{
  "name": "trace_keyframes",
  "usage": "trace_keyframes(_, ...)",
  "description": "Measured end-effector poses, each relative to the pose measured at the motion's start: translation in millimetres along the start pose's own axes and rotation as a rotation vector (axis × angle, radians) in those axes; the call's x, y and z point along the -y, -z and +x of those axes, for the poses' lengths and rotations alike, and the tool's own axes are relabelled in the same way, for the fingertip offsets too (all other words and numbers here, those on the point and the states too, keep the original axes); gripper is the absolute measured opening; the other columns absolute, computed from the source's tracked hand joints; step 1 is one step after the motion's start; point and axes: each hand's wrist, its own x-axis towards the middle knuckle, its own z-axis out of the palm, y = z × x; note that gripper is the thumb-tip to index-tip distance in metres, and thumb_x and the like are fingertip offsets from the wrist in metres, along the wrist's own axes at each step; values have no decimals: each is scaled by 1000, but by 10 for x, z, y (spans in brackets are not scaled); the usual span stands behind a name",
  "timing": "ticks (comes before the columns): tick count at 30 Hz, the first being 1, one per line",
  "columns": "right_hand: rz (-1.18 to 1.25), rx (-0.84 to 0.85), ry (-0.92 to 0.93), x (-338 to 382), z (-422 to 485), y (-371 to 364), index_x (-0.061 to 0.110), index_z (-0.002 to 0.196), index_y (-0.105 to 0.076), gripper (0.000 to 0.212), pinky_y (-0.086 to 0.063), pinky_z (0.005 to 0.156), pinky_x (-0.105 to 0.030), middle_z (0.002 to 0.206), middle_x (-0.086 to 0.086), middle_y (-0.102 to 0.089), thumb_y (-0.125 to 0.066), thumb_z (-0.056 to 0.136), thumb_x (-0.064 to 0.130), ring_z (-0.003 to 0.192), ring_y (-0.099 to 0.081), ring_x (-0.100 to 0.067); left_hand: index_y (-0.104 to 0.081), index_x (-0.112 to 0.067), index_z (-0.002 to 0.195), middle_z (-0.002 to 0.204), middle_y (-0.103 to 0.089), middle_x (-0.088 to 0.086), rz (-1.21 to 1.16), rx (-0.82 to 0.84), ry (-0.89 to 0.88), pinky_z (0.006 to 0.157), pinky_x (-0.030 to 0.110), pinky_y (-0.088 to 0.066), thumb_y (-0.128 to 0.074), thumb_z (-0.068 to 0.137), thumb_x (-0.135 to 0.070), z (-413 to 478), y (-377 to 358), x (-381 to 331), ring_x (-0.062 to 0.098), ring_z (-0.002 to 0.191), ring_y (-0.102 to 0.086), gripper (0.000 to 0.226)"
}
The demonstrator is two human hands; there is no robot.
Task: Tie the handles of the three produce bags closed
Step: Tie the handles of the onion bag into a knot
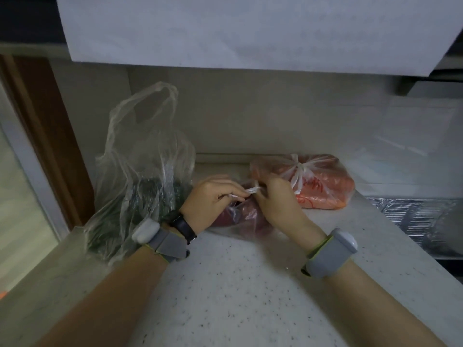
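**poster1:** Forearms [120, 304] stretch over the speckled counter [238, 291]; left hand [213, 196] and right hand [275, 200] each pinch the twisted handles [251, 190] of the purple-produce bag [241, 217] lying mid-counter; probably cinching a knot.

**poster2:** yep; carrot bag [325, 182] behind looks knotted; greens bag [140, 176] at left gapes open.

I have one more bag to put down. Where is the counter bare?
Bare counter lies between left forearm and right forearm, in front of the purple bag, and right of that forearm, before the orange bag. The back is crowded: greens bag, those two bags, left hand, right hand.
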Motion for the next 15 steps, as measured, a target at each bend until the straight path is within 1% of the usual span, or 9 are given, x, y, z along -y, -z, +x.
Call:
trace_keyframes(2, 60, 22, -16, -19, 7, 49, 1, 72, -59, 11, -44, 64, -36, 71, -13, -61, -61, 79, 9, 69, -58, -30, -77, -9, 89, 93, -72, -5, 29, 4, 10, 97, 22, -43, -53, 76, -2, -11, 14, -21, 10, 88, -66, 28)
trace_keyframes(3, 120, 42, -29, -26, 6, 94, 5, 70, -58, 13, -41, 60, -26, 67, -6, -58, -65, 79, 10, 63, -55, -20, -77, -10, 89, 93, -69, -8, 37, 5, 27, 101, 20, -40, -50, 75, -7, -16, 26, -28, 9, 89, -65, 30)
trace_keyframes(4, 185, 75, -37, -33, -1, 142, 11, 67, -56, 18, -37, 55, -17, 64, 1, -54, -69, 78, 11, 58, -50, -9, -77, -10, 89, 94, -68, -10, 40, 9, 42, 103, 19, -38, -48, 75, -10, -28, 34, -24, 7, 90, -65, 32)
trace_keyframes(6, 303, 179, -38, -49, -11, 229, 18, 69, -56, 21, -39, 55, -11, 66, 5, -56, -74, 78, 12, 55, -50, -2, -77, -10, 88, 93, -68, -10, 38, 14, 60, 105, 20, -38, -49, 75, -10, -57, 49, 18, 8, 90, -65, 31)
trace_keyframes(7, 362, 228, -42, -70, -16, 259, 16, 74, -59, 16, -43, 58, -12, 70, 0, -61, -74, 79, 13, 58, -52, -1, -77, -10, 88, 93, -70, -8, 42, 17, 65, 105, 22, -40, -52, 77, -7, -67, 47, 43, 8, 90, -65, 28)
trace_keyframes(9, 457, 283, -34, -101, -26, 315, 7, 81, -64, 12, -51, 66, -25, 76, -9, -66, -71, 82, 16, 66, -59, -9, -77, -11, 87, 91, -74, -2, 45, 7, 67, 102, 25, -42, -60, 77, 1, -71, 33, 95, 9, 89, -66, 23)
trace_keyframes(11, 495, 301, -34, -105, -30, 352, 0, 80, -65, 23, -50, 65, -28, 72, -14, -64, -65, 87, 22, 64, -57, -16, -77, -9, 88, 90, -74, 1, -1, -18, 81, 96, 14, -43, -63, 77, 6, -69, 26, 117, 9, 88, -67, 23)
trace_keyframes(13, 526, 312, -78, -137, -28, 346, -8, 75, -58, 38, -44, 64, -28, 66, -16, -53, -59, 91, 26, 61, -49, -20, -76, -12, 86, 87, -73, -12, -89, -72, 140, 91, 10, -44, -65, 80, 5, -61, 30, 107, 4, 84, -68, 22)
trace_keyframes(15, 646, 328, -200, -133, -18, 320, -9, 70, -53, 45, -38, 68, -33, 69, -12, -47, -56, 89, 32, 65, -43, -23, -74, -21, 83, 81, -71, -25, -201, -133, 234, 82, 13, -49, -69, 81, -5, -45, 50, 70, -2, 81, -67, 17)
